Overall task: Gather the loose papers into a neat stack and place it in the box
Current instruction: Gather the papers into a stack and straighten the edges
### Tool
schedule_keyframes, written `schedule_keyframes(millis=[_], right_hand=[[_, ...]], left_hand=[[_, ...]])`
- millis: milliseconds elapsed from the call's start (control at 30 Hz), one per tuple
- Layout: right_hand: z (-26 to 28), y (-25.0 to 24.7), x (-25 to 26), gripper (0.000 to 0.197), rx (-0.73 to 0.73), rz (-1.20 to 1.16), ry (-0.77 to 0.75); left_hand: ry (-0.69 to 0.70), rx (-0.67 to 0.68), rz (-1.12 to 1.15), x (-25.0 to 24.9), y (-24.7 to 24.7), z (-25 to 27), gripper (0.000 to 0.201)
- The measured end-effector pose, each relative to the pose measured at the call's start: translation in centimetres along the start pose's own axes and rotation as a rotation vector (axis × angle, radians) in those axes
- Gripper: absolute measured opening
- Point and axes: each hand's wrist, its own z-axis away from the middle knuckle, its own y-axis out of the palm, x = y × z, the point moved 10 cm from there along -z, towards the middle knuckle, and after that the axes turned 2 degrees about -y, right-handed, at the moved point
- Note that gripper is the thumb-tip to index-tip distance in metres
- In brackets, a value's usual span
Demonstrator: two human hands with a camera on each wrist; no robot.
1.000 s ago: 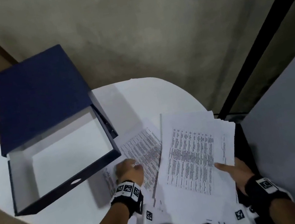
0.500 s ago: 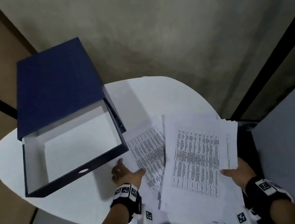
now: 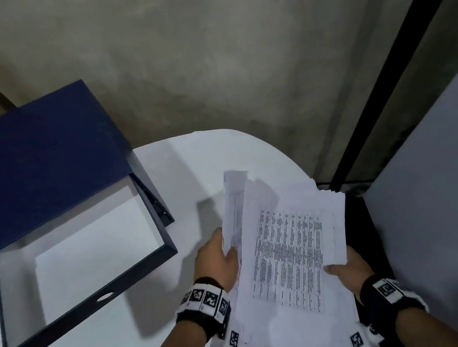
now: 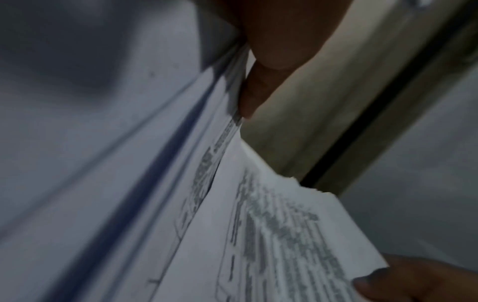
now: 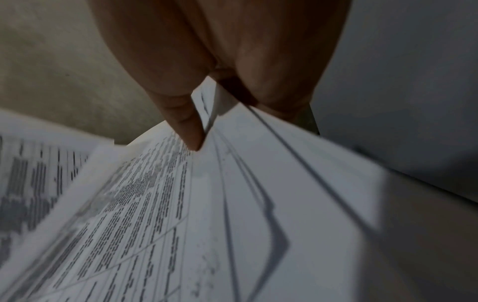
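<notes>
White table [image 3: 195, 161]: both hands, left hand [image 3: 217, 262] and right hand [image 3: 347, 270], pinch uneven papers [image 3: 288, 254] at lower right; box [image 3: 83, 254], upper left, awaits them.

The printed lines on the papers [image 3: 289, 254] are too small or blurred to be read in every view. At six o'clock the sheets are cut off by the head view's edge. The fingers of both hands are hidden beneath them.

Matt printed papers [image 3: 288, 254] (white), cloth-textured blue box [image 3: 45, 163], smooth table [image 3: 198, 160].
</notes>
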Motion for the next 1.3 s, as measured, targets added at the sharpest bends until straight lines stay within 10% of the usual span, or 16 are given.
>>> schedule_keyframes(millis=[400, 567, 700, 767, 900, 1200, 1300], right_hand=[[1.8, 0.6, 1.1, 0.064, 0.024, 0.063, 0.021], [1.6, 0.2, -1.0, 0.058, 0.095, -0.143, 0.112], [4.6, 2.5, 2.8, 0.071, 0.467, -0.482, -0.019], [3.7, 2.1, 0.2, 0.079, 0.278, -0.601, 0.194], [2.9, 2.0, -2.5, 0.069, 0.168, -0.306, 0.162], [4.7, -0.1, 6.0, 0.067, 0.065, -0.100, -0.212], [6.1, -1.5, 11.2, 0.065, 0.069, -0.150, -0.373]], left_hand=[[0.563, -0.297, 0.458, -18.8, -15.5, 5.5, 0.037], [0.372, -0.036, 0.480, -15.1, -9.5, 1.2, 0.048], [0.143, 0.167, 0.230, -8.2, -0.8, -0.9, 0.052], [0.031, 0.312, 0.030, -3.6, 3.9, -1.7, 0.077], [-0.088, 0.394, -0.277, 2.8, 7.7, -2.1, 0.083], [-0.139, 0.327, 0.275, 1.2, 4.7, -3.9, 0.100], [-0.035, 0.221, 0.550, -3.5, 1.6, -3.7, 0.073]])
